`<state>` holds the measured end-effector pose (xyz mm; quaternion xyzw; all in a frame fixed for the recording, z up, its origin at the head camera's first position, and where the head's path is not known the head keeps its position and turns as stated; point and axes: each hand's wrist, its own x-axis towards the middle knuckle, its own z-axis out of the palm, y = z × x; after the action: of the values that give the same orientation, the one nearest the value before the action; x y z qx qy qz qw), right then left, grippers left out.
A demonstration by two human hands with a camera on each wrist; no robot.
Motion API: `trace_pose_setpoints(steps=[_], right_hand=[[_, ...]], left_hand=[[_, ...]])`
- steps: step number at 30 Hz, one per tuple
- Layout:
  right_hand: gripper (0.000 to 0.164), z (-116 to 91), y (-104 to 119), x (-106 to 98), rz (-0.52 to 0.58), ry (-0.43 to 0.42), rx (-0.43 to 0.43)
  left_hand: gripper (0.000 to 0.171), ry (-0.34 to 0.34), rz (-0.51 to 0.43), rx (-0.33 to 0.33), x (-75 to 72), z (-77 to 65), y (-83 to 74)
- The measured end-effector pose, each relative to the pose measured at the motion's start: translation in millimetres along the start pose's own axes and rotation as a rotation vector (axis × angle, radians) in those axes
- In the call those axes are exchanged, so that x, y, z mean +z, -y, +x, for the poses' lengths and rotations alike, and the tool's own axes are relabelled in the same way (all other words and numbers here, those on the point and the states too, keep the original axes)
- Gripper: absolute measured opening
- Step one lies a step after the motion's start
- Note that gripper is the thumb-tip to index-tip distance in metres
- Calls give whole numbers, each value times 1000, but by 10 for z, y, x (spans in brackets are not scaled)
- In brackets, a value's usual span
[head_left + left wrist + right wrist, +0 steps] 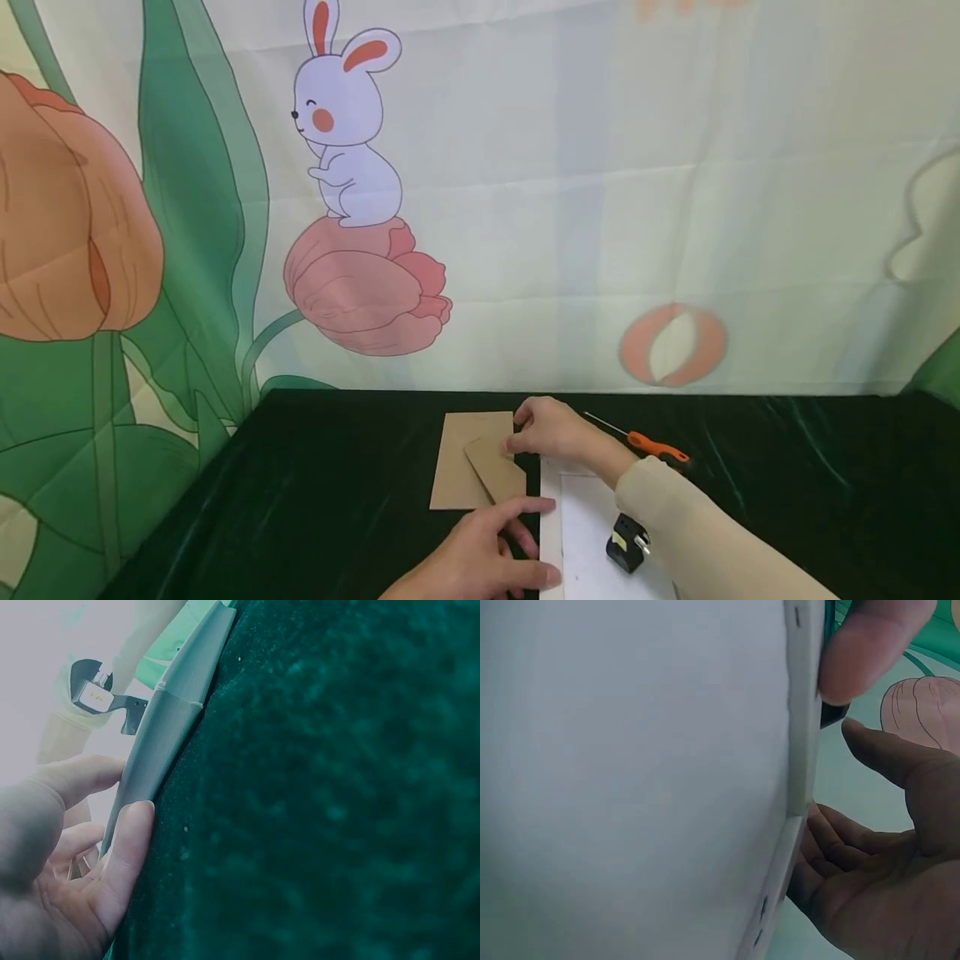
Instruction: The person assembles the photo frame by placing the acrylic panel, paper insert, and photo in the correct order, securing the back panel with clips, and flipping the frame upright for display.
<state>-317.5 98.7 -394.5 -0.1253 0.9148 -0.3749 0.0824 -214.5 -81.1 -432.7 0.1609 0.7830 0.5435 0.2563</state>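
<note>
A white picture frame [551, 533] with a pale panel inside lies at the lower middle in the head view. My left hand [483, 546] grips its left edge between thumb and fingers, as the left wrist view also shows. Near the frame's far left corner, my right hand [558, 433] is bent, with its thumb by a brown backing board [450, 450] bearing an angled flap [495, 467]. From the right wrist view, the right hand [885, 855] has its thumb apart from the frame [802, 735]; its fingertips are partly hidden behind the frame's edge.
An orange-handled screwdriver [652, 446] lies beyond my right forearm. Beside the right sleeve is a small black device [626, 546], over the panel in the head view. Dark green cloth [300, 492] covers the table, and a printed curtain [510, 208] hangs behind it.
</note>
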Motion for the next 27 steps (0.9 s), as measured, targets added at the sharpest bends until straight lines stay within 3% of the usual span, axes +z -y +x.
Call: trace_pose_setpoints(steps=[4,11,14,17,22,27], right_hand=[[48,1,12,17,-29,18,22],[37,10,31,52,-43,60,21],[37,3,49,61,-47,69,23],[38,3,49,68,-45,77,39],[39,17,50,78,-35,97,62],[38,39,82,78,-47,105,70]], left_hand=[[57,5,-4,-13,-1,30,34],[59,47,-64,11,-78,275,395],[59,57,-68,26,-83,327,467],[59,43,-52,20,-55,286,397],[56,5,8,3,25,42,51],[58,12,50,8,23,1,8]])
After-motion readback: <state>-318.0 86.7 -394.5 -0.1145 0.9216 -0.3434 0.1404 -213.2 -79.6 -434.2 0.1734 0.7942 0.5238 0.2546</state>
